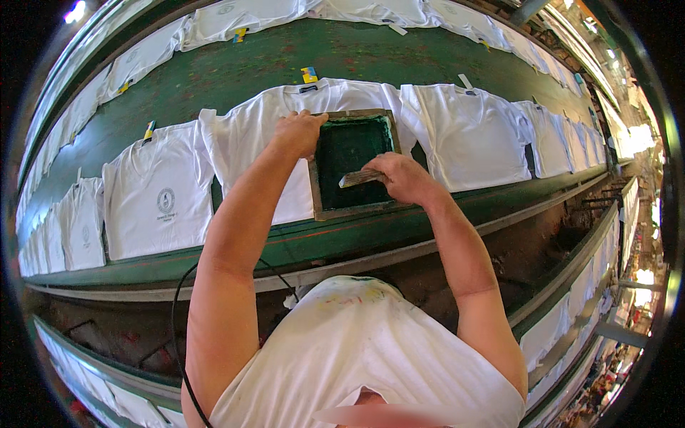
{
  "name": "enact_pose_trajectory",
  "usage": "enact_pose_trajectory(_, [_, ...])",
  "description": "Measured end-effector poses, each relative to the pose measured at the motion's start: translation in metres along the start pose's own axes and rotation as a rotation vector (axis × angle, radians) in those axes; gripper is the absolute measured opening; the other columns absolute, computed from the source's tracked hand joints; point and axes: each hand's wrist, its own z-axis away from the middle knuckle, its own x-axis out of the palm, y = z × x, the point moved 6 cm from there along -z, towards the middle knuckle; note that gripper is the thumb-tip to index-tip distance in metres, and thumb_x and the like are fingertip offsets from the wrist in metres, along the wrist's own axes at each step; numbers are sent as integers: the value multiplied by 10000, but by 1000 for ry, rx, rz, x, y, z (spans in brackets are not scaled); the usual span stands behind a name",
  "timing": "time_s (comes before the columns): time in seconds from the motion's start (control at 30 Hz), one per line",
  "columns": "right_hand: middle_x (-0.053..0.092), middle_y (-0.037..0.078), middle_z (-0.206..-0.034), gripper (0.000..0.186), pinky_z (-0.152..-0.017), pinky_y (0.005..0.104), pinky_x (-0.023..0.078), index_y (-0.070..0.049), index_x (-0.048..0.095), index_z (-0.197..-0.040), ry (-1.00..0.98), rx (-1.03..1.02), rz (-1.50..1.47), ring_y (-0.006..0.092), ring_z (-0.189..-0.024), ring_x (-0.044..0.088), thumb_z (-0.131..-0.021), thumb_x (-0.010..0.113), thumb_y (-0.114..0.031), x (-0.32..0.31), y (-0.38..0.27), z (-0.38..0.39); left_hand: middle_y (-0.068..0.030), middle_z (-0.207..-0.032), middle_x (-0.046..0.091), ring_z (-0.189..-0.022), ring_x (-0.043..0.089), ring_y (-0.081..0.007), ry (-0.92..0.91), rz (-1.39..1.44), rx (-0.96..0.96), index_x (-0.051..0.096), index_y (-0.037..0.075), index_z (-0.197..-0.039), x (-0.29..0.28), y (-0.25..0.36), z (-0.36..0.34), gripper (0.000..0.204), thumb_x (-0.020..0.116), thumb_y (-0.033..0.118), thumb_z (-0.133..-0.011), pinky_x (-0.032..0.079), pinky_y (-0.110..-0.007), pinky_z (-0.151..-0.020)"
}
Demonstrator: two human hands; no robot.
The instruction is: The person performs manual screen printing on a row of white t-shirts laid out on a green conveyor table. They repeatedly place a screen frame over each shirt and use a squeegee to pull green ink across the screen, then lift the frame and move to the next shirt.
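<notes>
A wooden-framed printing screen [352,132] with dark green ink in it lies on a white T-shirt [242,143] in the middle of the long green table [214,57]. My left hand [303,128] grips the screen's upper left corner. My right hand [396,171] is closed on a wooden squeegee [357,178], held over the lower half of the screen. Beside it on the left, a T-shirt [146,200] carries a small dark printed emblem. Another white T-shirt [467,143] lies just right of the screen.
More white T-shirts line the table to both sides and its far edge [235,11], some with small coloured tags [309,75]. A metal rail [457,235] runs along the near edge. Lower racks of shirts [578,307] are behind me. A black cable [178,321] hangs by my left arm.
</notes>
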Motion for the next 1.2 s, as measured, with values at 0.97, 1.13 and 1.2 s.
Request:
enact_pose_trajectory(0.97, [780, 175, -1085, 352, -986, 500, 599, -52, 784, -1222, 18, -487, 13, 374, -1068, 746, -878, 720, -95, 13, 16, 24, -80, -1580, 661, -1433, 661, -367, 177, 127, -35, 597, 366, -1657, 28, -14, -14, 1092, 960, -56, -717, 544, -481, -1189])
enact_pose_trajectory(1.13, [784, 178, -1171, 459, -1056, 505, 583, -54, 781, -1308, 106, -384, -20, 413, -1135, 737, -873, 664, 32, -16, 53, -57, -91, -1543, 683, -1379, 699, -374, 175, 130, -60, 628, 369, -1632, 26, -12, -12, 869, 863, 10, -875, 571, -479, -1141])
enact_pose_trajectory(1.2, [782, 180, -1173, 467, -1055, 510, 584, -64, 784, -1309, 211, -356, -4, 420, -1136, 737, -872, 658, 42, -23, 60, -76, -94, -1516, 699, -1357, 713, -372, 189, 119, -75, 639, 372, -1622, 26, -11, -12, 781, 812, 44, -935, 580, -480, -1122])
